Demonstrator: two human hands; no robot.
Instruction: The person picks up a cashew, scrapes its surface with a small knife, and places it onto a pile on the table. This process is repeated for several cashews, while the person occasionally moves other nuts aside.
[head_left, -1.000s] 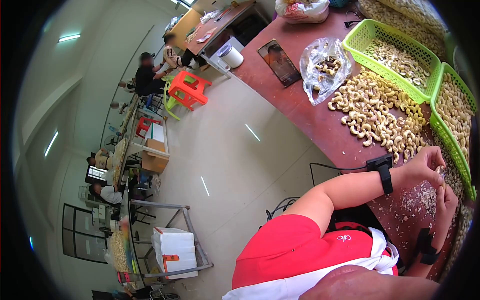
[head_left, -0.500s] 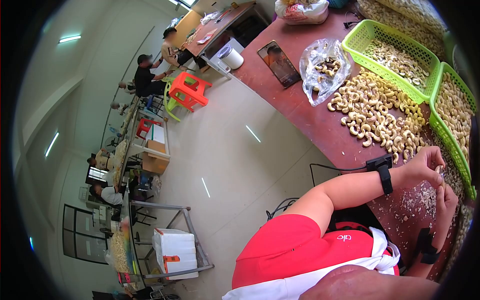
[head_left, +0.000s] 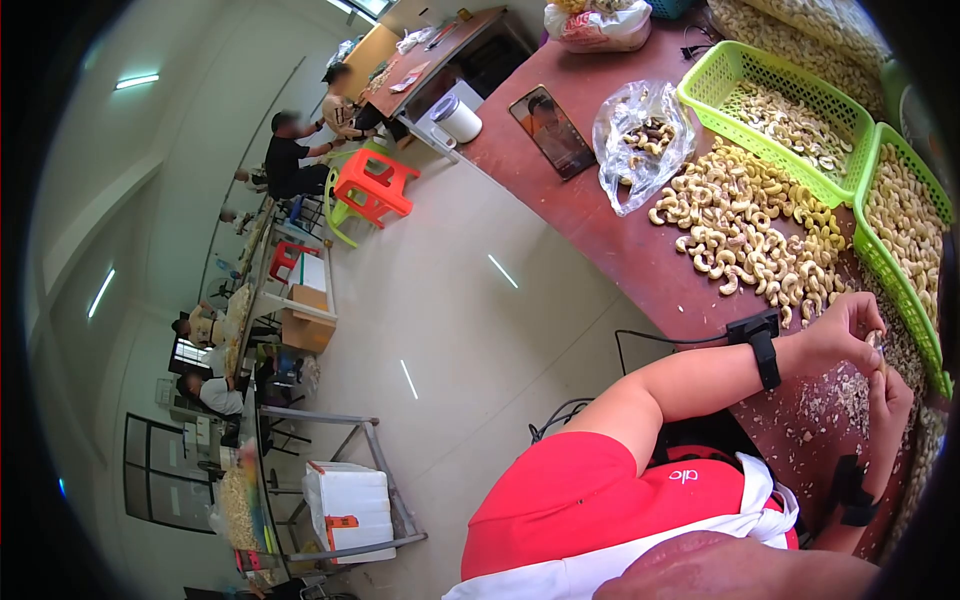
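My left hand (head_left: 848,332) is closed in a pinch on a small pale cashew nut (head_left: 875,342) at the right. Just below it, my right hand (head_left: 886,398) has its fingers closed at the lower end of the same nut; its palm side is partly hidden. Both wrists wear black bands. Above my hands a large loose pile of cashew nuts (head_left: 755,225) lies on the reddish-brown table (head_left: 640,250). Peeled skin crumbs (head_left: 840,400) are scattered beside and beneath my hands.
Two green baskets (head_left: 765,130) (head_left: 905,320) hold nuts. A plastic bag (head_left: 640,145) with darker nuts, a phone (head_left: 552,132) and a white mug (head_left: 457,118) stand near the table's far side. A cable (head_left: 660,340) runs to my left wrist. Several people sit at distant tables.
The whole view has shifted slightly to the left. My hands keep the same pinch on the nut. In the background, the seated people have changed posture a little.
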